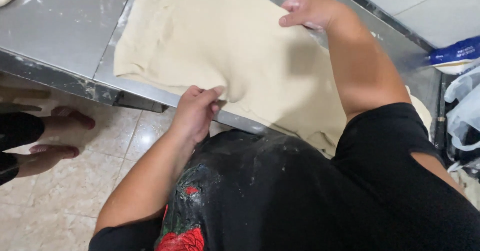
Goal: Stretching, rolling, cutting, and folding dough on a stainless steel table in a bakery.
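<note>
A big sheet of pale dough [215,46] lies on the steel table [60,26], its near edge hanging a little over the table's front. The left hand [195,112] pinches this near edge between thumb and fingers. The right hand [310,11] is closed on the far edge, across the sheet. Below the left hand is the tiled floor [75,181], with another person's feet [60,136].
</note>
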